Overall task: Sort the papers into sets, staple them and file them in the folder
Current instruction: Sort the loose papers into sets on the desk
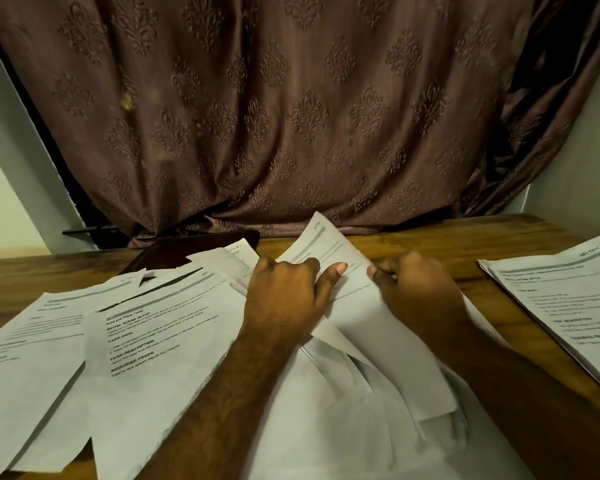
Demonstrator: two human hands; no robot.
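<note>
Several white printed sheets lie spread over the wooden table (447, 244). One sheet (329, 252) is lifted at the middle, its top corner pointing up toward the curtain. My left hand (284, 299) pinches its left side between thumb and fingers. My right hand (416, 292) grips its right side, fingers curled under the paper. More loose sheets (146, 341) fan out to the left, one with bold headings. A separate stack of papers (561, 306) lies at the right. A dark folder (191, 249) lies at the back, partly under the sheets.
A brown patterned curtain (291, 116) hangs behind the table and touches its back edge. White walls stand at both sides. Bare wood shows between the middle papers and the right stack.
</note>
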